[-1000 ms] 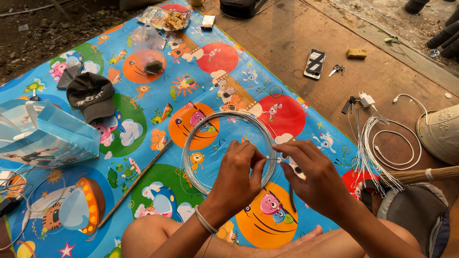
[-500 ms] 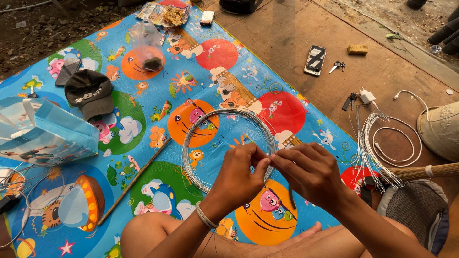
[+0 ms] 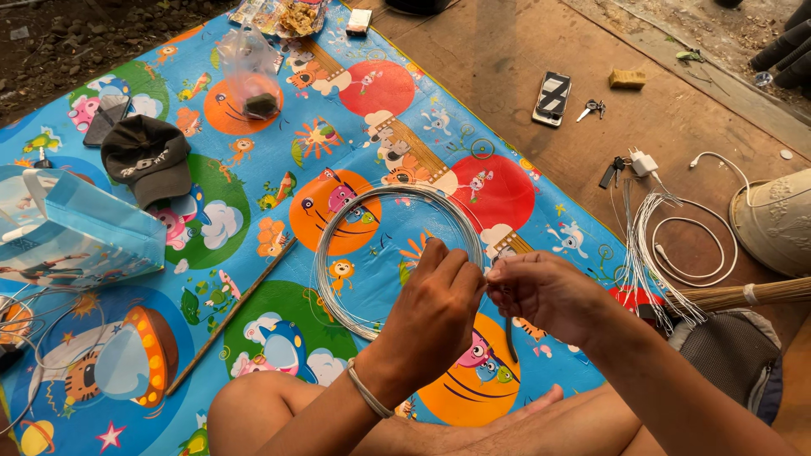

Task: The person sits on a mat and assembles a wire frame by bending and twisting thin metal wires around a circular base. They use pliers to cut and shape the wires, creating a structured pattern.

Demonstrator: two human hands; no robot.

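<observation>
Overhead, looking down at a person seated cross-legged on a bright cartoon-printed play mat (image 3: 279, 169) spread over a wooden floor (image 3: 507, 51). Containers first: a clear plastic bag (image 3: 249, 63) near the mat's far edge holds a small dark lump; a pale blue paper bag (image 3: 80, 241) lies at the left edge, its contents hidden; a cream embossed bucket (image 3: 777, 224) sits at the right edge, inside unseen.

Both hands meet over the middle of the mat on a coil of thin silvery wire (image 3: 338, 245). The coil is a round hoop of many fine, shiny strands, lying nearly flat just above the mat, so it has no real long axis; its open face looks up at the camera. The left hand (image 3: 431, 317), with a pale band at the wrist, has its grip closed on the hoop's right side. The right hand (image 3: 545, 295) pinches, fingertips together, at that same spot, touching the left.

Nearby: a dark fabric cap (image 3: 148, 156) at upper left, a thin wooden stick (image 3: 228, 317) lying diagonally beside the coil, a bundle of cut white wires (image 3: 646, 245) and a looped white charger cable (image 3: 688, 245) on the floor at right, and a phone (image 3: 553, 95) beyond.
</observation>
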